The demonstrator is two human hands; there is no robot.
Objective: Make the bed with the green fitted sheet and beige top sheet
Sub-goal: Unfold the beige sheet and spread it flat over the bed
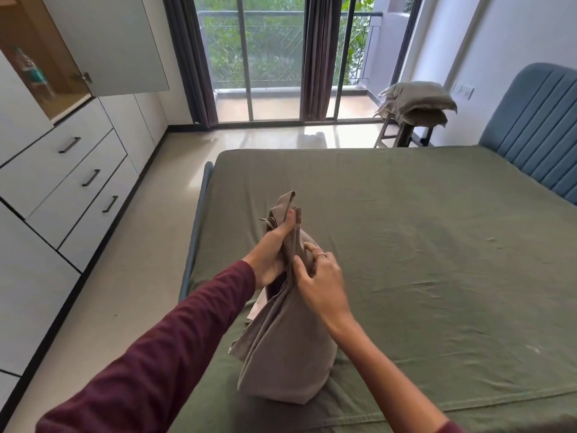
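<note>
- The beige top sheet (285,348), still bunched and folded, stands in a tall heap on the near left part of the bed, its base resting on the green fitted sheet (421,245).
- The right hand (318,278) reaches in from the lower right with the forearm bare; thumb and fingers pinch a fold of the beige cloth partway up the heap. A ring shows on one finger.
- The left hand (273,248) comes from the lower left in a maroon sleeve (162,348), arm stretched forward, fingers curled tight round the upper end of the bundle, holding it up; a tuft of cloth sticks out above the fist.
- The green fitted sheet lies spread flat over the mattress, with light wrinkles.
- A blue padded headboard (537,126) stands at the right.
- Beyond the bed, pillows (416,103) are stacked on a stool near the glass doors (271,57).
- White drawers (71,170) line the left wall.
</note>
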